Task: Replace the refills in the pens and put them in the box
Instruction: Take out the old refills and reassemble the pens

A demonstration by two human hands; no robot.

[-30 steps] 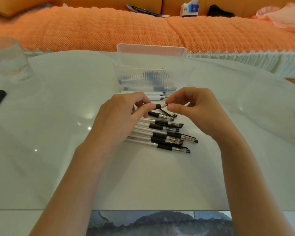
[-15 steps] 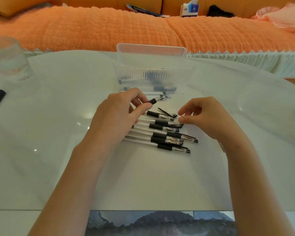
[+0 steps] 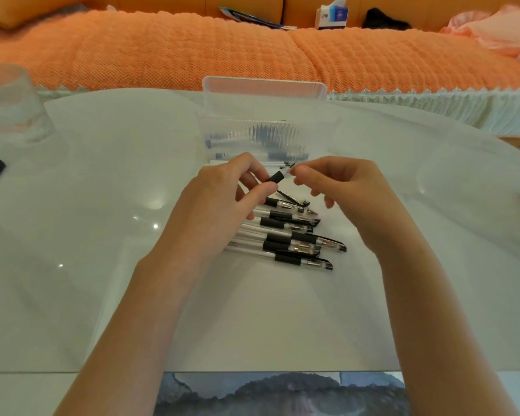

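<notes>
Right hand [image 3: 339,187] is back up at the pen after dropping toward the pile half a second ago; its fingertips [image 3: 301,172] now sit at the tip end of the clear-barrelled pen with the black rubber grip [image 3: 278,176]. Can't tell whether they're actually pinching the tip or just touching it, too small and partly hidden.

Left hand [image 3: 222,199] has the pen clamped between thumb and forefinger just behind the black grip section, held above the table, off the pile.

Key geometry: the pen's long axis runs from lower left to upper right, tip pointing toward the right hand. So the right hand is the one on the working end and the left is just the anchor. Judgement: the tip/refill step is in hand, and any pull or twist should go along that axis, away from the left hand.

Remaining clear pens with black grips [image 3: 288,235] lie in a rough row on the glossy white table [image 3: 102,205] below the hands. Clear plastic box [image 3: 261,115] sits just beyond, lid up, pens already inside.
</notes>
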